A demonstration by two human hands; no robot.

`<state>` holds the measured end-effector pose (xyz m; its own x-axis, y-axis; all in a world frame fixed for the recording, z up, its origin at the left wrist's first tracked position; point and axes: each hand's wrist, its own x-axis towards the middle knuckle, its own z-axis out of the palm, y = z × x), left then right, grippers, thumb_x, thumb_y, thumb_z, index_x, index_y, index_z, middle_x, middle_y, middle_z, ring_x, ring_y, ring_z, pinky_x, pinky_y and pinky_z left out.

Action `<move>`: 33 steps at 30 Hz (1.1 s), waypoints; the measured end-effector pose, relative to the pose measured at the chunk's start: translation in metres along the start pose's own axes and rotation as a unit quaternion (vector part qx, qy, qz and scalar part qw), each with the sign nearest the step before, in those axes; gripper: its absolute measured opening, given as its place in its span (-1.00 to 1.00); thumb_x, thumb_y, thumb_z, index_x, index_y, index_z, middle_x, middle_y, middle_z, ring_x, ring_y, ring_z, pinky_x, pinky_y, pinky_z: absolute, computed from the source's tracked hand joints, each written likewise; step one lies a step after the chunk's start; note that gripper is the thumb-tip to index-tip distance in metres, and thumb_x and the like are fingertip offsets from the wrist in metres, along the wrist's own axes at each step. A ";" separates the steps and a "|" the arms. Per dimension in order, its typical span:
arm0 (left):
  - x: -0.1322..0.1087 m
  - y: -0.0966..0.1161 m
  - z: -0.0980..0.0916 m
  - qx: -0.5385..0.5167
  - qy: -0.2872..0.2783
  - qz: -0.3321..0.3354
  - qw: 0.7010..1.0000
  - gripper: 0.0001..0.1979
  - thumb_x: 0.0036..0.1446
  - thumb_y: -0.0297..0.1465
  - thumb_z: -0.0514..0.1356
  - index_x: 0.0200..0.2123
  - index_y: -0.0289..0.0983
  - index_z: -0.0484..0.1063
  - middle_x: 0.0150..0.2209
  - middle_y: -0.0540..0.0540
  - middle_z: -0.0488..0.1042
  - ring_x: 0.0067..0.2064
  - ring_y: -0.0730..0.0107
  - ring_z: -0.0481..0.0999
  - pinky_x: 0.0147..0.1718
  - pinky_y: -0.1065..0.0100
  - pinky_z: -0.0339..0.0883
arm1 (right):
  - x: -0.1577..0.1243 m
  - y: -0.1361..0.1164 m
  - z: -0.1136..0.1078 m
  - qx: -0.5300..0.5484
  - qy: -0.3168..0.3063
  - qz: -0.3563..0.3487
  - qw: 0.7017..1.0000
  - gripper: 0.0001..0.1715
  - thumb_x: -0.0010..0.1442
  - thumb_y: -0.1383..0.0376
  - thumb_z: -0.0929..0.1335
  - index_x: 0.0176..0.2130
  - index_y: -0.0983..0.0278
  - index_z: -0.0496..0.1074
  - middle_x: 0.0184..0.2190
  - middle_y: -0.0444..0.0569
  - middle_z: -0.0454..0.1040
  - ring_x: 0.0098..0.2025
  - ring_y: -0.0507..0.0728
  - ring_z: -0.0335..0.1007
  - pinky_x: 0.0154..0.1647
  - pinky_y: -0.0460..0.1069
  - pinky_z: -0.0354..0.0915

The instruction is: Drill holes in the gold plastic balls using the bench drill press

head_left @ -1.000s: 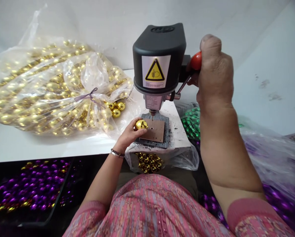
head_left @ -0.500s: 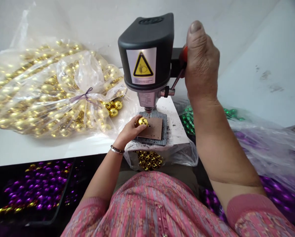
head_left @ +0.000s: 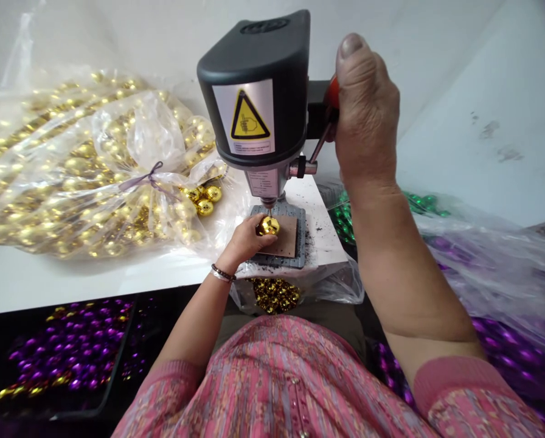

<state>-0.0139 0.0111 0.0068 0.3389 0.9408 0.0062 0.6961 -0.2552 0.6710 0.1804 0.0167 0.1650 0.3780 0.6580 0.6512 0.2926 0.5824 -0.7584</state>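
Head view: the left hand (head_left: 244, 242) and the right hand (head_left: 366, 115) are well apart, one on each side of the bench drill (head_left: 254, 91). The left hand is clamped on a gold faceted ball (head_left: 269, 226), pinching it against the fingertips and holding it over a brown pad (head_left: 287, 237) on the grey base plate (head_left: 300, 240). The ball lies directly below the drill bit (head_left: 269, 210), on the vertical long axis of the spindle; the bit tip is at or just above the ball's top, and the contact cannot be confirmed from this view. The left hand is the nearer hand to the ball. The right hand is closed around the red knob (head_left: 331, 92) of the feed lever (head_left: 322, 143), high on the right side of the drill head and away from the ball. A tied plastic bag of gold beads (head_left: 72, 167) lies left of the drill on the white table (head_left: 35, 286), with loose gold balls (head_left: 204, 201) beside the bag. More gold balls (head_left: 275, 295) sit in a plastic bag below the table edge.
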 end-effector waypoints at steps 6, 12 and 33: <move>0.012 0.001 0.007 -0.049 -0.044 -0.003 0.998 -0.38 -0.08 -0.40 0.41 0.11 -0.34 0.46 0.02 -0.20 0.57 0.04 0.14 0.53 0.11 0.14 0.37 | 0.009 0.003 -0.004 -0.046 -0.028 0.015 0.998 -0.64 0.30 0.15 0.21 -0.47 0.26 0.15 -0.52 -0.23 0.17 -0.38 -0.12 0.09 -0.29 -0.16 0.16; 0.009 -0.005 0.011 -0.100 -0.032 -0.009 0.994 -0.35 -0.09 -0.41 0.41 0.14 -0.28 0.45 -0.01 -0.13 0.60 0.00 0.20 0.56 0.09 0.20 0.37 | -0.017 -0.018 -0.015 -0.088 -0.037 -0.035 0.995 -0.66 0.31 0.15 0.20 -0.46 0.25 0.17 -0.52 -0.22 0.15 -0.45 -0.10 0.11 -0.37 -0.10 0.13; 0.003 -0.004 0.013 -0.102 -0.022 0.024 0.994 -0.58 -0.05 -0.38 0.35 -0.05 -0.23 0.52 -0.12 -0.04 0.59 -0.12 0.23 0.55 -0.09 0.30 0.38 | -0.118 -0.010 -0.028 -0.159 -0.065 0.073 0.982 -0.51 0.29 0.01 0.28 -0.54 0.24 0.24 -0.62 -0.22 0.18 -0.52 -0.06 0.10 -0.48 -0.08 0.09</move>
<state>-0.0071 0.0121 -0.0052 0.3991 0.9168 0.0118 0.5374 -0.2443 0.8072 0.1580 -0.0801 0.0953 0.3280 0.7910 0.5165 0.5103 0.3118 -0.8015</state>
